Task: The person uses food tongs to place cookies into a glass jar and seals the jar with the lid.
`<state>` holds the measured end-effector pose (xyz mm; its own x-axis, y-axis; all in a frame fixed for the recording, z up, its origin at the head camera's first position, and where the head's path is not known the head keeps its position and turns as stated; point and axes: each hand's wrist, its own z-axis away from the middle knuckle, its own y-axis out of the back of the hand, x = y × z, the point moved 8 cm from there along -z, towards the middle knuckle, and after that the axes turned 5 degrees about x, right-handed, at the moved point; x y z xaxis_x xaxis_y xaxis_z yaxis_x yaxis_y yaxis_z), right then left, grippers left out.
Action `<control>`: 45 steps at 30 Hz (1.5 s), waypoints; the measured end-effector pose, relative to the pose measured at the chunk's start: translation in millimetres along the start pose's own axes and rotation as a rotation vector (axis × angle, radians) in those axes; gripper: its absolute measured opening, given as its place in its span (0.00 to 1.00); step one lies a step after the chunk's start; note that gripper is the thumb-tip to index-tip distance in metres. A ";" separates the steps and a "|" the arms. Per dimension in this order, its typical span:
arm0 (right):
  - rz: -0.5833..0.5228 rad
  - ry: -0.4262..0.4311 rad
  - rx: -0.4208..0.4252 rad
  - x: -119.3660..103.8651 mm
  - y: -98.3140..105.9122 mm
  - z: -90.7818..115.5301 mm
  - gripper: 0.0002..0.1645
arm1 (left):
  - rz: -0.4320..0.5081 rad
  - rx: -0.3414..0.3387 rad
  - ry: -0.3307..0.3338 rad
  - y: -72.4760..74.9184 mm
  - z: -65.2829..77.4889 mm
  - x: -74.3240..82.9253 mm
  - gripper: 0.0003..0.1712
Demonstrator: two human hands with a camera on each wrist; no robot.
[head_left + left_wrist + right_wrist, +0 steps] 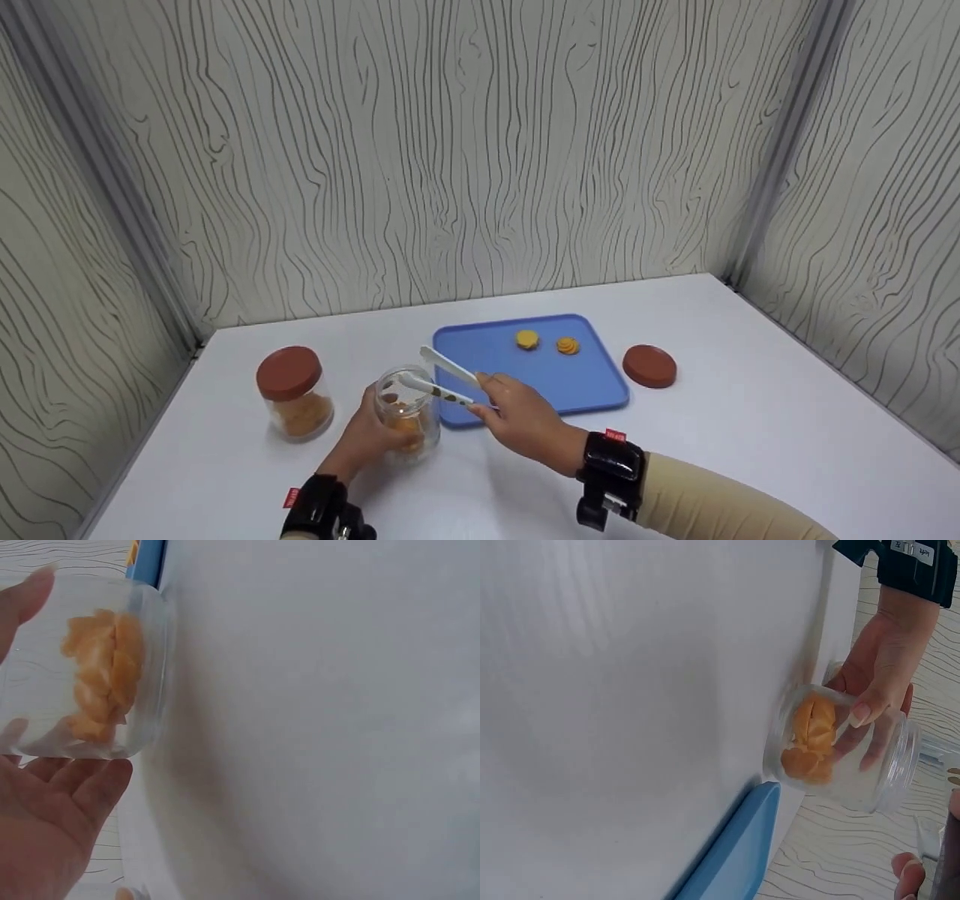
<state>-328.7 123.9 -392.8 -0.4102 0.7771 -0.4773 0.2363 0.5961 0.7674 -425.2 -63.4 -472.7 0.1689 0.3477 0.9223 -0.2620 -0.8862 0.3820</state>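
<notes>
My left hand (367, 433) grips a clear jar (430, 424) standing upright on the white table, with its mouth uncovered. Orange, chip-like pieces (105, 679) lie at the bottom of the jar; in the right wrist view the thumb and fingers wrap its side. My right hand (529, 421) holds white tongs (444, 393) with dark spots between thumb and fingers. The arms of the tongs are spread: one tip overlaps the jar's mouth, the other shows beside the rim on the tray side.
A blue tray (495, 375) lies right behind the jar, carrying a yellow piece (527, 340) and a ridged orange piece (568, 346). To its right is a loose brown-red lid (649, 366). A lidded jar (301, 417) of orange pieces stands at left. Patterned walls (450, 150) enclose the table.
</notes>
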 end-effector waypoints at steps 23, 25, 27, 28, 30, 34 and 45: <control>0.149 -0.416 0.098 140.7 59.1 42.8 0.30 | -0.006 0.056 -0.014 -2.2 -2.8 3.7 0.57; 0.164 -0.424 0.093 147.3 61.2 44.8 0.30 | -0.019 0.061 -0.011 -2.2 -2.5 4.3 0.58; 0.183 -0.421 0.098 153.0 63.1 46.2 0.30 | -0.026 0.064 -0.005 -2.2 -2.3 4.4 0.58; 0.189 -0.416 0.103 155.2 64.2 46.7 0.30 | -0.028 0.064 0.001 -2.2 -2.1 4.3 0.57; 0.197 -0.404 0.116 158.8 66.3 47.2 0.29 | -0.026 0.065 0.002 -1.8 -1.9 4.8 0.57; 0.216 -0.396 0.119 164.6 69.4 47.4 0.28 | -0.015 0.054 -0.003 -1.9 -1.9 5.0 0.57; 0.264 -0.467 0.083 192.0 72.4 47.8 0.21 | 0.015 0.021 0.014 -3.9 -2.8 2.6 0.60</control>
<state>-348.3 325.9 -449.4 0.1036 0.8984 -0.4267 0.3549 0.3674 0.8597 -426.4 -58.1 -471.6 0.1519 0.3384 0.9287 -0.2442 -0.8976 0.3670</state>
